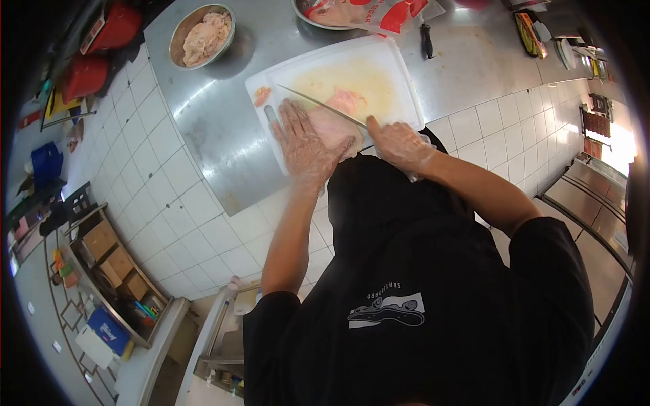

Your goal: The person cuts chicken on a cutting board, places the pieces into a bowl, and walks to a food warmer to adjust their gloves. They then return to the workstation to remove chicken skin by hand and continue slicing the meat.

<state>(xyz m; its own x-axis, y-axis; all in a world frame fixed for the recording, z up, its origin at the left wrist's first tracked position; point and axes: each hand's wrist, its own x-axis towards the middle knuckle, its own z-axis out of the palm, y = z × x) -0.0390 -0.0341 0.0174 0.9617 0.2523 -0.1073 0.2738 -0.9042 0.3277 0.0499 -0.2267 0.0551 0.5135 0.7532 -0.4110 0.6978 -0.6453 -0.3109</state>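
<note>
On a white cutting board (pixel 399 74) lies a piece of raw pale meat (pixel 328 125). My left hand (pixel 305 142), in a clear plastic glove, lies spread on the meat's left and near side. My right hand (pixel 401 145), also gloved, is closed around the handle of a long knife (pixel 318 103). The blade runs diagonally over the meat, its tip pointing to the upper left, beyond my left fingertips. A small scrap of meat (pixel 262 95) sits at the board's left corner.
A metal bowl of cut meat (pixel 206 37) stands at the upper left of the steel table (pixel 467 68). Behind the board are another bowl (pixel 305 19) and a red-and-white plastic bag (pixel 396 15). A black-handled tool (pixel 426 42) lies right of the bag.
</note>
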